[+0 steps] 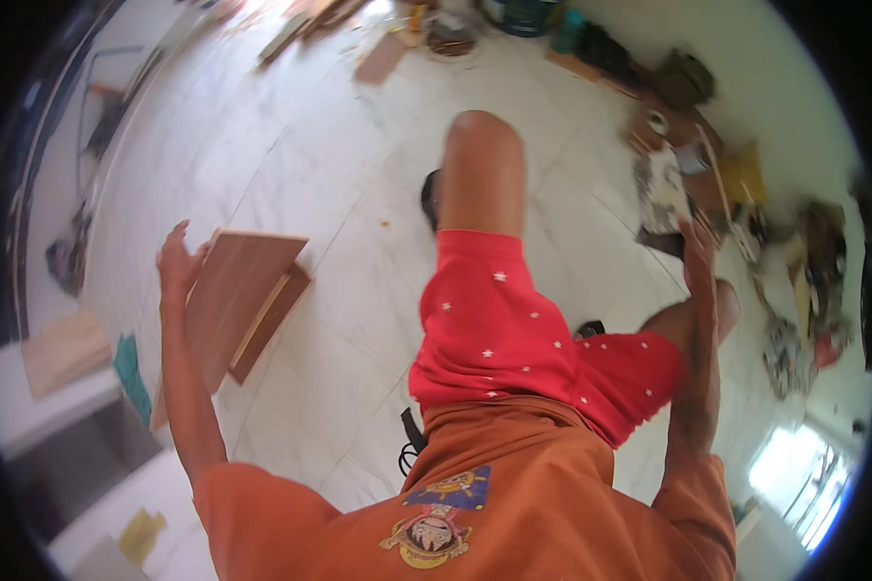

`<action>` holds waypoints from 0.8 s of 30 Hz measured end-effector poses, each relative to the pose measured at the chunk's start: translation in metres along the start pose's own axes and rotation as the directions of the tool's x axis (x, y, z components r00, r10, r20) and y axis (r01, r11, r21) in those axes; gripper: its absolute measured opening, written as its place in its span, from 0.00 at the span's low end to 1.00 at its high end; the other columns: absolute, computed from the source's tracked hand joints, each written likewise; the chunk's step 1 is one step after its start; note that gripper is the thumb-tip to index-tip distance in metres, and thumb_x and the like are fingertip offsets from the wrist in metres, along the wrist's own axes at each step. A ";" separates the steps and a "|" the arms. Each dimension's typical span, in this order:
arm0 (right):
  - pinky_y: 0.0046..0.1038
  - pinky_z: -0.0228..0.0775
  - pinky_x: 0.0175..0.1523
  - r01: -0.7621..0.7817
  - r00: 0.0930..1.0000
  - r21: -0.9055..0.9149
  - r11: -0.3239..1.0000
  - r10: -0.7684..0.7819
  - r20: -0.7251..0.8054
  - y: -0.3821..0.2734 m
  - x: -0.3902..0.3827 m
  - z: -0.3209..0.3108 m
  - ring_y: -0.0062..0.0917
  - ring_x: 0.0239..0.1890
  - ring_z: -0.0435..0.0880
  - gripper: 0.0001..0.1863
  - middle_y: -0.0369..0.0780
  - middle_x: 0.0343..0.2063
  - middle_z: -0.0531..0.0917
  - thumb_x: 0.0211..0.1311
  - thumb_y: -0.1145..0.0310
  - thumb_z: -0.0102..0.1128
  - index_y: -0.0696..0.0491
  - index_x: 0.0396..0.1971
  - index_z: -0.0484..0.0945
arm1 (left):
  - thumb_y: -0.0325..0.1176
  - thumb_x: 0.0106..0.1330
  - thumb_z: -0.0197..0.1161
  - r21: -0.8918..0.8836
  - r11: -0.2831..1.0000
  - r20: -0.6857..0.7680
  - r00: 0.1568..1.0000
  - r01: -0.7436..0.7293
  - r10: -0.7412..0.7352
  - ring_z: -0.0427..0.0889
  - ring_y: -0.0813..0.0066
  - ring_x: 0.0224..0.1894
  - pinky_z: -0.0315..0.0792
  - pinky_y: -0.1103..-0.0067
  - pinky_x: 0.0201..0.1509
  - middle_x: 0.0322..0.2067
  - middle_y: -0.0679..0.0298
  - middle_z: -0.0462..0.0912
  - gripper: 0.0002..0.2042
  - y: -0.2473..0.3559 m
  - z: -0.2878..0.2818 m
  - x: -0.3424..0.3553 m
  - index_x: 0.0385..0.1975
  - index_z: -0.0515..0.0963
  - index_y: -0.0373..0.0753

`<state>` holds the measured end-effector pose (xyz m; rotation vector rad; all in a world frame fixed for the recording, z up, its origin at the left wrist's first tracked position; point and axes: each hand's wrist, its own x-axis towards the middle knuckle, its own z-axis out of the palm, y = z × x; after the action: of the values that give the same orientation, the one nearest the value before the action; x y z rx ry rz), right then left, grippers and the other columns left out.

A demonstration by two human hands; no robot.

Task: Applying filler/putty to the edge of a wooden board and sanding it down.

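My left hand (179, 257) is beside the upper left edge of a brown wooden panel (237, 281), fingers curved and apart; whether the thumb touches it is unclear. A narrower board (274, 320) lies along the panel's right side. My right hand (690, 237) is low beyond my bent right leg, at a pale speckled piece (661, 189) among scattered items; its fingers are smeared, so a grip cannot be made out.
My knees are bent over a white tiled floor (329, 165). A white cabinet (39, 426) stands at left. Wood offcuts (291, 34), containers (513, 15), a dark bag (683, 77) and assorted clutter (809, 261) line the far and right walls.
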<state>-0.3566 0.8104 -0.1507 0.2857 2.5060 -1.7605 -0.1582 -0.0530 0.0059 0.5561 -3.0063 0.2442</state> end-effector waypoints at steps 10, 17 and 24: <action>0.16 0.66 0.34 -0.081 0.988 0.544 0.835 -0.007 0.157 -0.120 -0.053 0.041 0.09 0.29 0.75 0.19 0.30 0.32 0.83 0.73 0.56 0.56 0.59 0.43 0.82 | 0.37 0.72 0.58 -0.997 0.071 0.035 0.928 0.009 0.371 0.82 0.67 0.53 0.72 0.74 0.62 0.52 0.54 0.80 0.22 0.405 -0.051 0.034 0.61 0.68 0.33; 0.16 0.69 0.39 -0.001 0.995 0.625 0.781 -0.060 0.075 -0.112 -0.065 0.044 0.10 0.33 0.76 0.21 0.30 0.35 0.83 0.74 0.55 0.55 0.60 0.48 0.81 | 0.40 0.73 0.60 -0.884 -0.144 0.223 0.672 0.444 0.706 0.81 0.71 0.50 0.76 0.75 0.51 0.52 0.59 0.77 0.24 0.593 -0.063 -0.021 0.63 0.61 0.40; 0.17 0.65 0.36 0.136 0.989 0.425 0.895 -0.150 -0.002 -0.108 -0.065 0.040 0.11 0.32 0.71 0.21 0.28 0.28 0.78 0.73 0.55 0.55 0.61 0.40 0.81 | 0.34 0.74 0.58 -0.810 -0.327 0.133 0.694 0.488 0.707 0.79 0.75 0.51 0.77 0.74 0.52 0.51 0.64 0.78 0.15 0.633 -0.056 -0.009 0.57 0.66 0.44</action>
<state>-0.3151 0.7306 -0.0542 0.0916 2.1438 -2.3423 -0.3761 0.5428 -0.0302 -0.1473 -1.9594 -2.9762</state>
